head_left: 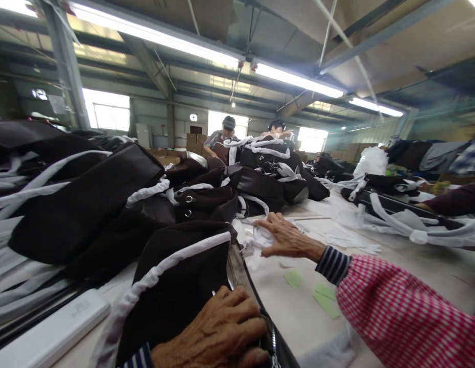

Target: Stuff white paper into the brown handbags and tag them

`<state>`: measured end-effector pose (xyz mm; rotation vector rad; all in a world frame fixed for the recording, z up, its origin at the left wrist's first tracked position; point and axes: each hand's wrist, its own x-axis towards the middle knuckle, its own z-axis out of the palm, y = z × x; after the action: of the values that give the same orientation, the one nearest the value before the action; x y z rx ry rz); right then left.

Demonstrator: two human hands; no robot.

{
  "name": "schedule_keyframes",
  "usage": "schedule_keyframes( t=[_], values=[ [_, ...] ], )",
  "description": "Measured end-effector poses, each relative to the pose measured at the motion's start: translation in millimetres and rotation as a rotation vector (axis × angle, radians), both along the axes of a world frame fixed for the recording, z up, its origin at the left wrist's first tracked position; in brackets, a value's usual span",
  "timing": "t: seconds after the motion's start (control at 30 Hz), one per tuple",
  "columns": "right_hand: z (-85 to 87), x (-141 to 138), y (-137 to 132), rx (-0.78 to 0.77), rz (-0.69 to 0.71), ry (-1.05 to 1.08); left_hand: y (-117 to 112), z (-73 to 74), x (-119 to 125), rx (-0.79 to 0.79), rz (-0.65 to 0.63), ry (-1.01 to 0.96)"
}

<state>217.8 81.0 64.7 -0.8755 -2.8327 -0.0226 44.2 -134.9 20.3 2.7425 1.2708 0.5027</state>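
Observation:
A black bag lies in front of me, its handle wrapped in white padding. My left hand bends its fingers over the bag's zippered opening and grips that edge; the fingertips are partly hidden. A silver zipper runs down beside it. Past the bag's far corner, my right hand curls thumb and fingers around crumpled white wrapping, just above the table. Several green paper slips lie below my right wrist.
Black bags with white-wrapped handles are heaped at left and ahead. A white box-like object sits at lower left. On the right, a co-worker's dark sleeve reaches to another bag. Two people stand behind the heap.

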Motion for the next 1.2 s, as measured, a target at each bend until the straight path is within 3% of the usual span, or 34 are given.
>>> schedule_keyframes(
  t=[0.17,0.3,0.43,0.57,0.67,0.77,0.87,0.93,1.07,1.13,1.2],
  values=[
    [2.1,-36,25,-0.078,-0.170,0.106,3,-0.9,1,-0.023,0.000,0.010],
    [-2.0,-63,45,-0.084,-0.342,0.205,13,-15.1,-1,-0.015,-0.038,0.030],
    [-11.2,-82,53,-0.103,-0.345,0.214,21,-30.5,-6,0.071,-0.080,0.033],
    [-23.4,-80,46,-0.083,-0.278,0.234,20,-29.9,-12,0.047,-0.031,-0.012],
    [-28.1,-57,40,-0.126,-0.300,0.253,17,-22.0,-13,-0.008,0.080,-0.001],
    [-28.6,-23,32,-0.296,-0.308,0.300,14,-16.6,-11,-0.016,0.144,0.066],
    [-28.4,3,12,-0.589,-0.251,0.367,13,-21.2,-10,0.047,0.167,0.109],
    [-28.4,10,-8,-0.753,-0.239,0.423,15,-31.3,-14,0.107,0.170,0.132],
    [-24.9,5,-48,-0.935,-0.237,0.535,20,-47.4,-27,0.168,0.123,0.168],
    [-21.2,1,-61,-1.039,-0.222,0.565,20,-39.9,-32,0.187,0.129,0.171],
    [-17.9,-2,-69,-1.136,-0.196,0.583,17,-20.1,-30,0.235,0.140,0.171]
  ],
)
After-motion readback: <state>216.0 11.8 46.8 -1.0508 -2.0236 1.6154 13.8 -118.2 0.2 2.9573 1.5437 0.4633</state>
